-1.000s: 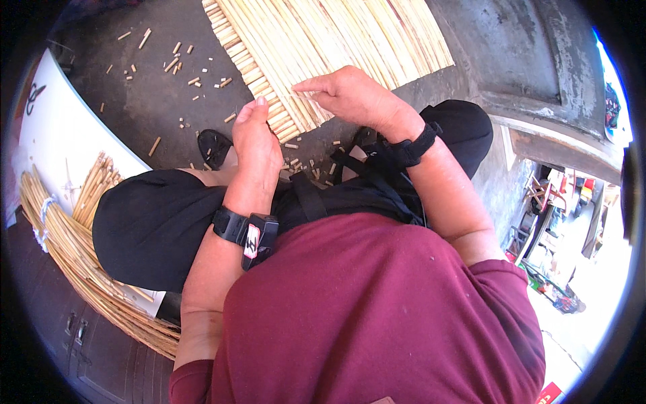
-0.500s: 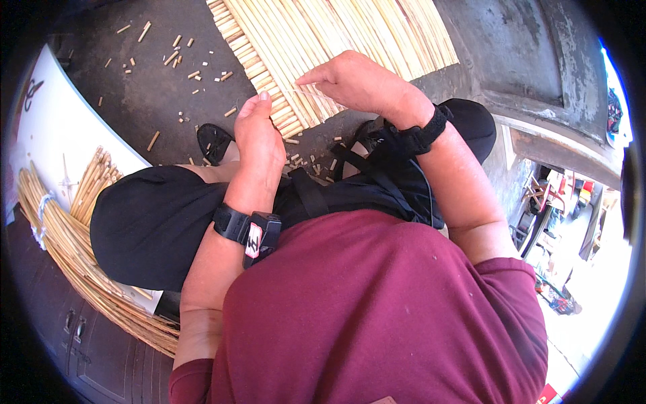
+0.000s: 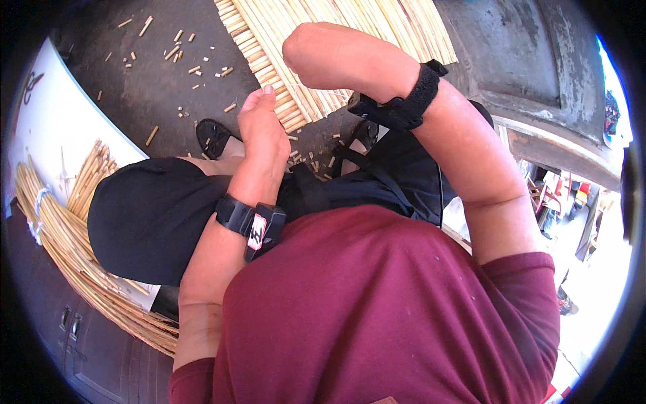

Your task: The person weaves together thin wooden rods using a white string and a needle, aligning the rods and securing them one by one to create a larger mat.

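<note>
A mat of pale straight reed stalks point(image 3: 383, 27), with short cut pieces along its left side and thin cord near its lower corner, lies above my hands. My left hand point(image 3: 262, 124) is closed beside the mat's lower left edge, thumb up; whatever its fingers grip is too small or hidden to make out. My right hand point(image 3: 319, 57) is over the mat, higher than the left, its back toward the camera and wrist bent, so its fingers are hidden. Both wrists wear black straps with devices.
Cut stalk bits point(image 3: 171, 52) are scattered over the dark floor. At left, a long bundle of reeds point(image 3: 81, 256) rests against a curved white board point(image 3: 57, 108) beside a dark cabinet point(image 3: 101, 363). A weathered grey panel point(image 3: 511, 54) stands at upper right, with clutter below it.
My right hand and forearm have risen from beside my left hand, and the extended index finger has gone out of sight. My left hand has shifted only slightly upward.
</note>
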`<state>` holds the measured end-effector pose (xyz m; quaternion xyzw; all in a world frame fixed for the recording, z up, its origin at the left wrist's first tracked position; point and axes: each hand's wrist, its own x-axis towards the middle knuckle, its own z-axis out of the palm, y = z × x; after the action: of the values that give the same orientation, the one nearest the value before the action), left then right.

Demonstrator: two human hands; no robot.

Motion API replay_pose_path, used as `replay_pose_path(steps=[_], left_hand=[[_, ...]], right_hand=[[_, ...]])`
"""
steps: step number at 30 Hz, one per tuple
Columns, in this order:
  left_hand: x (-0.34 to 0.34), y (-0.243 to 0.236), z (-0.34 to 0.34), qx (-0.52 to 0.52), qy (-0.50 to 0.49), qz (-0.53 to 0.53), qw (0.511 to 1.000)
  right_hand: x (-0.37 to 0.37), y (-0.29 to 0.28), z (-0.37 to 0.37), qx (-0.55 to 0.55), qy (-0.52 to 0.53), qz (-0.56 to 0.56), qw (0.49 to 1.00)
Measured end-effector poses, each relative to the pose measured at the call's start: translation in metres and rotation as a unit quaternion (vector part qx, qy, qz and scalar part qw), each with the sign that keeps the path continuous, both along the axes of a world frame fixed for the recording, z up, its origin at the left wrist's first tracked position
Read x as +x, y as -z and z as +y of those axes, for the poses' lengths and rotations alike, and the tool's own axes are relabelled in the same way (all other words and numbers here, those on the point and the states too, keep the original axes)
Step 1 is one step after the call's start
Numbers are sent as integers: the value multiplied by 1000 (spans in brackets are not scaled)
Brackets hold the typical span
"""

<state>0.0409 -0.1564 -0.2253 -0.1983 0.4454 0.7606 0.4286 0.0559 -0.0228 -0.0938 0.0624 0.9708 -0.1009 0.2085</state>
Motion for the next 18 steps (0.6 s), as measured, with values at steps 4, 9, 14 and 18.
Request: replay_pose_path(steps=[4,9,14,18], left_hand=[[4,3,2,-34,-4,-5,999],[5,3,3,-25,-4,-1,1000],[5,-3,4,-1,8,-1,1000],[4,3,6,-16,5,3,1000]], right_hand=[[2,8,-9,26,-41,21,999],[8,6,-11,39,-37,8,999],[13,4,-13,57,2,7,998],[11,6,-20,74,-4,-1,997]])
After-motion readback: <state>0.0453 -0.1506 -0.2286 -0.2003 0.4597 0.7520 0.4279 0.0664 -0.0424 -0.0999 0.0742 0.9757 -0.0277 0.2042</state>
